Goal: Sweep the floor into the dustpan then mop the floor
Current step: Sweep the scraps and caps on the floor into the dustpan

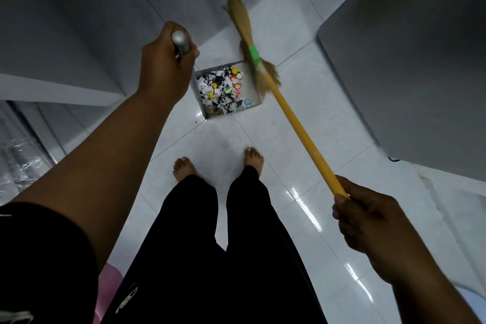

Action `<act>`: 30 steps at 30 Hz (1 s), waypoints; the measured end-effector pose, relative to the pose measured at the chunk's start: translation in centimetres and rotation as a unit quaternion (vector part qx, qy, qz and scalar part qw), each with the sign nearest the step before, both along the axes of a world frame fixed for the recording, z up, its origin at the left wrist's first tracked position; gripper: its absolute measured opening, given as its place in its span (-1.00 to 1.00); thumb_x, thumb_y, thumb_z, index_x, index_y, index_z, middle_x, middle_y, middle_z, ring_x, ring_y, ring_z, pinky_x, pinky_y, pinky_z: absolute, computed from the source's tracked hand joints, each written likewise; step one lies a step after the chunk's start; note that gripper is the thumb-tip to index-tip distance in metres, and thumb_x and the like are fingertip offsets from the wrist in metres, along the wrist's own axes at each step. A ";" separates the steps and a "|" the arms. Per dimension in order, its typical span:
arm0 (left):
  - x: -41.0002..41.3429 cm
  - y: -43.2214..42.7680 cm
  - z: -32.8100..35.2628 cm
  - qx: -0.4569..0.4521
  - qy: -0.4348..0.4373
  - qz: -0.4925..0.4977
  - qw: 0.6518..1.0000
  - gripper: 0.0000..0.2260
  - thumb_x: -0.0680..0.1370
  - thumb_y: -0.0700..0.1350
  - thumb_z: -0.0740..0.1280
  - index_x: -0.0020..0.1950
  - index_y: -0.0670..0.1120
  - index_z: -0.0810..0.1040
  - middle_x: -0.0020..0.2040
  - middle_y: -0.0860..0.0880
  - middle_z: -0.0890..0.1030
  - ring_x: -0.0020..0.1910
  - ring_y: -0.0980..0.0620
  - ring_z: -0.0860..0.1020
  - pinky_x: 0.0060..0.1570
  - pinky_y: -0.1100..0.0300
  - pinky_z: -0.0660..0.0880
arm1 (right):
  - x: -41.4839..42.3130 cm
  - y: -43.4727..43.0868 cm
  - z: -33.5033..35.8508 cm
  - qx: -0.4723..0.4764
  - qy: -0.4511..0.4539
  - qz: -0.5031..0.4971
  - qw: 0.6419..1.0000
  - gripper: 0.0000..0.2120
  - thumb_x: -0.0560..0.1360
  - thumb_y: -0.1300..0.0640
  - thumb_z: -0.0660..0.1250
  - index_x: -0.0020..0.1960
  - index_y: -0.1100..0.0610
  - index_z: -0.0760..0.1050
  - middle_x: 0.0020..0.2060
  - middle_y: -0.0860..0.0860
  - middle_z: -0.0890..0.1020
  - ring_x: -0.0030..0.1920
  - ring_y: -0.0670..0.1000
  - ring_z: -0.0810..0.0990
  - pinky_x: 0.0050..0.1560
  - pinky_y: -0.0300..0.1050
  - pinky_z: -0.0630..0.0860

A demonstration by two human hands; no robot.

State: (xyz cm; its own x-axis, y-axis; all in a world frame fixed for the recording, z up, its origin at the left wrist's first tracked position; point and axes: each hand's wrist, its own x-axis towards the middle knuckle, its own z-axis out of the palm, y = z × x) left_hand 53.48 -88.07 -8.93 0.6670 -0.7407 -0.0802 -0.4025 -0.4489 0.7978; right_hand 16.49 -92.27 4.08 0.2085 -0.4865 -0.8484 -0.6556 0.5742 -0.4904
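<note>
To the left of the dustpan, the left hand is wrapped tight around the top of its upright grey metal handle, with the fingers curled fully round it. The dustpan itself, a square grey tray, sits on the white tiled floor just ahead of the person's bare feet. It is heaped with litter: shredded paper and coloured bottle caps. The tiles next to it look swept, so the sweeping step seems nearly or fully done. The broom crosses the dustpan's right edge, and its straw head, bound with a green band, is blurred and appears to be beyond the pan's far side. To the right of the dustpan and nearer the camera, the right hand is closed firmly round the end of the yellow stick. The next move is probably one last check for strays, then carrying the pan away level so that nothing spills, and fetching a mop; none is in view. A blue cap at the pan's near right corner has a white print, and the black trousers carry a white mark, but both are too small or blurred to read.
</note>
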 end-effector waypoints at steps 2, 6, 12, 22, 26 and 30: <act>0.0 0.2 0.0 -0.008 0.000 -0.005 1.000 -0.72 0.53 -0.17 0.35 -0.13 0.18 0.33 -0.16 0.11 0.55 -0.14 0.25 0.54 -0.03 0.30 0.49 | 0.5 0.4 0.2 0.033 -0.017 -0.029 0.999 -0.75 0.58 0.25 0.25 0.10 0.01 0.63 -0.36 0.09 0.49 -0.49 -0.05 0.27 -0.51 -0.26 0.23; -0.1 0.7 0.1 -0.016 0.015 -0.004 1.000 -0.72 0.53 -0.19 0.35 -0.13 0.18 0.34 -0.09 -0.07 0.60 -0.10 0.16 0.57 -0.01 0.24 0.52 | -0.3 0.5 2.9 0.040 -0.031 -0.028 0.998 -0.71 0.57 0.23 0.27 0.13 -0.07 0.64 -0.36 0.11 0.50 -0.49 -0.04 0.26 -0.51 -0.26 0.24; -0.6 2.5 0.5 0.005 0.061 0.031 0.998 -0.82 0.52 -0.23 0.38 -0.10 0.04 0.45 -0.06 -0.01 0.60 -0.02 0.07 0.60 0.09 0.12 0.55 | -2.2 -0.1 8.4 0.002 -0.019 -0.009 1.000 -0.68 0.56 0.25 0.27 0.11 -0.12 0.65 -0.36 0.12 0.52 -0.48 -0.02 0.31 -0.49 -0.22 0.27; -1.1 2.5 1.9 0.129 0.097 0.034 0.986 -0.90 0.53 -0.13 0.41 0.02 -0.06 0.55 -0.03 -0.05 0.61 -0.05 -0.01 0.55 0.00 0.16 0.49 | 0.1 1.1 3.0 0.013 0.035 0.027 0.999 -0.82 0.55 0.26 0.21 -0.09 0.11 0.58 -0.38 0.05 0.46 -0.47 -0.01 0.25 -0.48 -0.21 0.21; -1.1 1.9 2.6 0.189 0.089 0.038 0.977 -0.84 0.54 0.03 0.38 0.04 -0.02 0.55 -0.04 0.02 0.59 -0.07 0.03 0.51 -0.06 0.23 0.39 | 2.0 1.9 2.2 0.075 -0.015 -0.025 0.997 -0.81 0.57 0.27 0.23 0.04 0.15 0.61 -0.37 0.08 0.46 -0.47 -0.03 0.25 -0.50 -0.22 0.19; -0.9 2.2 3.2 0.189 0.116 0.085 0.971 -0.92 0.55 -0.03 0.37 -0.02 -0.01 0.54 -0.04 0.01 0.58 -0.03 0.01 0.51 0.00 0.23 0.39 | 0.9 1.9 5.3 0.066 -0.039 -0.004 0.997 -0.77 0.56 0.24 0.24 0.02 0.01 0.64 -0.38 0.06 0.48 -0.45 -0.01 0.24 -0.50 -0.21 0.21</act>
